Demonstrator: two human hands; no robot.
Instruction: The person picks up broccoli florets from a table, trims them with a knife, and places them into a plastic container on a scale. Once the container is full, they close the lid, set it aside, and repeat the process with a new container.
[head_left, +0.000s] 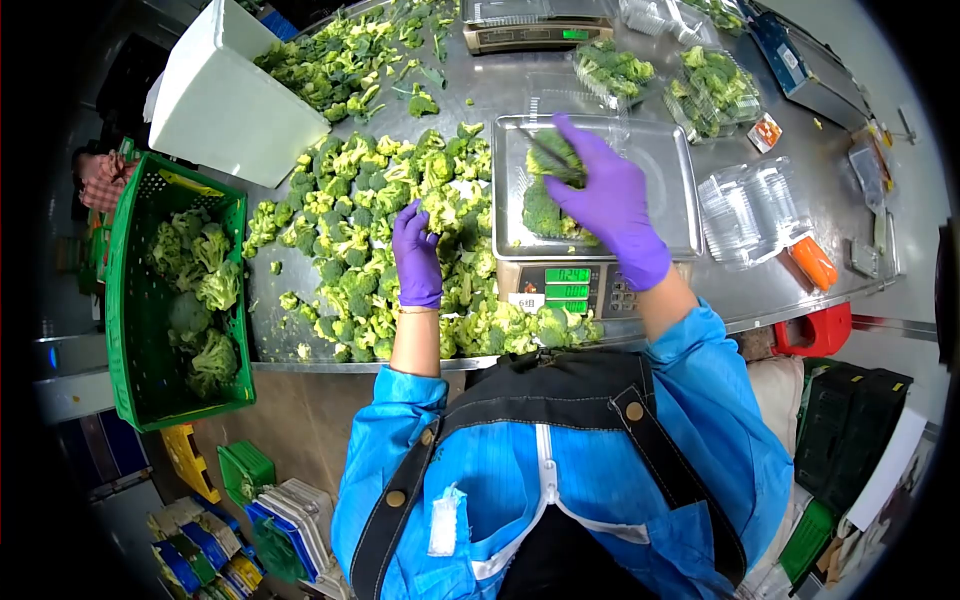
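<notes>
On scale tray (665, 150), broccoli (540, 212) under right hand (605, 200); left hand (415, 255) on floret pile (345, 205).

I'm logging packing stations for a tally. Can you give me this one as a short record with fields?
left hand: purple glove, on the loose floret pile
right hand: purple glove, fingers spread over the tray florets
steel tray: sits on a digital scale, display lit green
green crate: at table's left end, holds broccoli heads
filled clamshells: beyond the tray
empty clamshells: stacked right of the tray
</notes>
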